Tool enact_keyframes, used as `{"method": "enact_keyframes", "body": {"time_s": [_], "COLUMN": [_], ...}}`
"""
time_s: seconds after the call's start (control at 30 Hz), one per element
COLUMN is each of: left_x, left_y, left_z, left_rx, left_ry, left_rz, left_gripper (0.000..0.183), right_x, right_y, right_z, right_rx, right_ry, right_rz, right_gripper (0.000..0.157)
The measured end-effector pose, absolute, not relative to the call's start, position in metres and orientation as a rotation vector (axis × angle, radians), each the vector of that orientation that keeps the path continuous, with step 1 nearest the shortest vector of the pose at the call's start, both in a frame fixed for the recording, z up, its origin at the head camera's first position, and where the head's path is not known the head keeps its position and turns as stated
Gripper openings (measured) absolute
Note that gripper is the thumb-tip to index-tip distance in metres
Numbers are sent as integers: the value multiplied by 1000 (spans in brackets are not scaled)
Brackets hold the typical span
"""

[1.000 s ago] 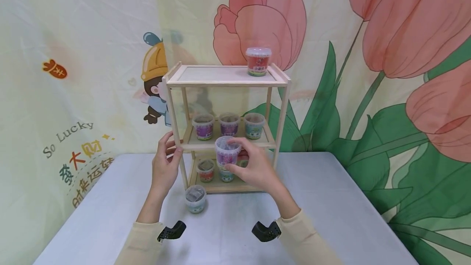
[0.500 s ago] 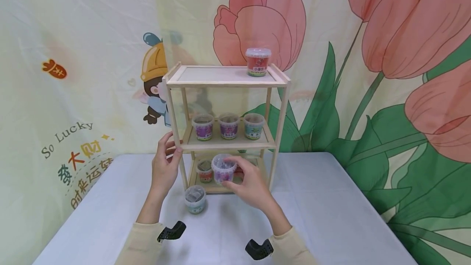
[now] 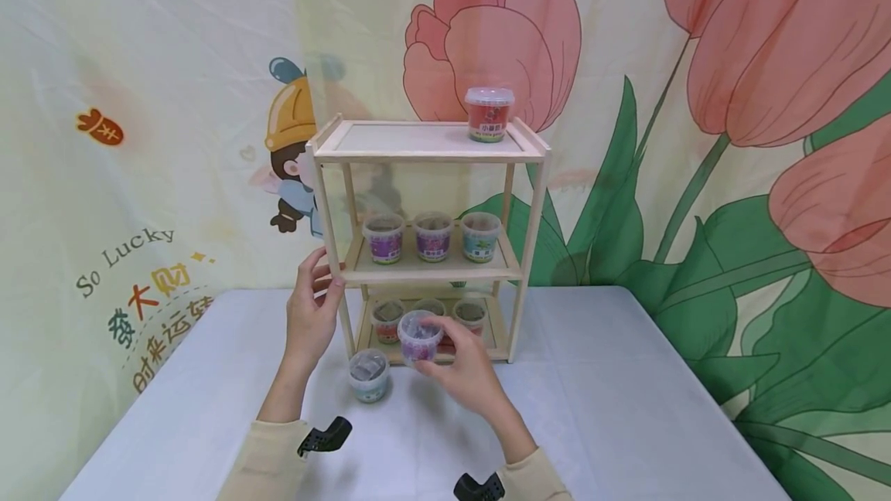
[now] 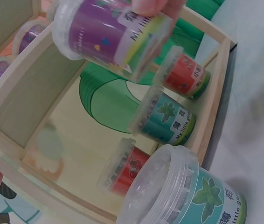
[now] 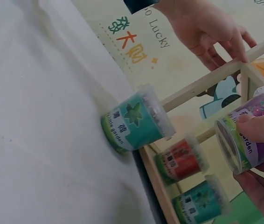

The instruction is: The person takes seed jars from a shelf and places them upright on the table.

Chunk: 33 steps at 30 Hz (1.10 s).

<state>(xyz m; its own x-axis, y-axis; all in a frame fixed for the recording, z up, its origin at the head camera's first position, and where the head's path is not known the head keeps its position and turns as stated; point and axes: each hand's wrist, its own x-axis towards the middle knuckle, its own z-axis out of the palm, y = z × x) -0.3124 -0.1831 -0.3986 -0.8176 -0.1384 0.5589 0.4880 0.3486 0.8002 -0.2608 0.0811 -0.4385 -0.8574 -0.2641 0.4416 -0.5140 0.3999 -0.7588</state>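
In the head view my right hand (image 3: 462, 366) pinches a purple-labelled plastic cup (image 3: 418, 340) between thumb and fingers, in front of the bottom tier. It tilts a little, and its label shows in the right wrist view. My left hand (image 3: 313, 311) holds the left front post of a small wooden shelf (image 3: 431, 275), thumb toward the front. A teal-labelled cup (image 3: 369, 377) stands on the table just before the shelf's left front corner. On the bottom tier are a red-labelled cup (image 4: 184, 74), a teal cup (image 4: 167, 116) and another red cup (image 4: 131, 168).
Two purple cups (image 3: 384, 242) and a teal cup (image 3: 480, 238) stand in a row on the middle tier. One red cup (image 3: 489, 114) is at the right of the top tier. A white cloth covers the table (image 3: 599, 408); a printed backdrop hangs behind.
My right hand has lowered the purple cup from middle-tier height to the front of the bottom tier, slightly leftward and nearer. My left hand stays at the post.
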Motion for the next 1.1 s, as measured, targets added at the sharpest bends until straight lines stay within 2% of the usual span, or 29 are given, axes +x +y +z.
{"method": "enact_keyframes", "body": {"time_s": [0.5, 1.1], "left_x": [-310, -310], "left_y": [-180, -179], "left_z": [-398, -397], "left_rx": [-274, -271], "left_ry": [-2099, -2084], "left_rz": [-1511, -1517], "left_gripper": [58, 58], "right_x": [-267, -271], "right_y": [78, 71], "right_z": [-486, -505], "right_rx": [640, 651], "right_ry": [-2371, -2414], "right_rz": [1520, 1492], "right_gripper": [63, 64]}}
